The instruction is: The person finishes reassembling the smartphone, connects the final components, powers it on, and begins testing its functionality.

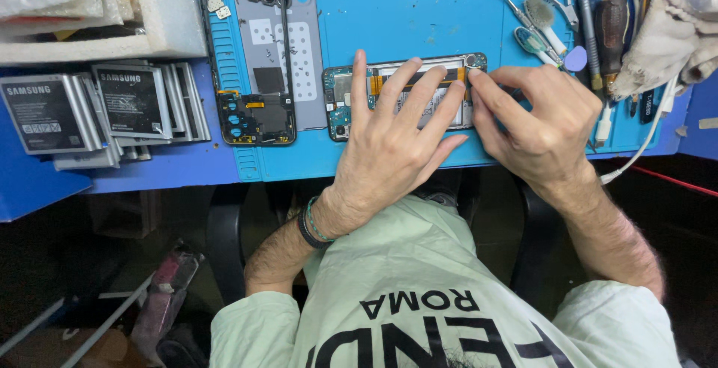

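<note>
Now two hands, left (393,140) with fingers spread, right (535,125) curled, press one opened phone (351,102) lying left-to-right.

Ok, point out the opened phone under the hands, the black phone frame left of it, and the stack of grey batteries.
opened phone (340,102): head view, exposed green board end.
black phone frame (256,117): head view, lower end.
stack of grey batteries (134,102): head view, top battery's dark label.

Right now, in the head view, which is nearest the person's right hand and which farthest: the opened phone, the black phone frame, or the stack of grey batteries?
From the right hand:
1. The opened phone with its green circuit board, under both hands on the blue mat, touching.
2. The black phone frame, further left on the mat.
3. The stack of grey batteries, far left, off the mat.
</note>
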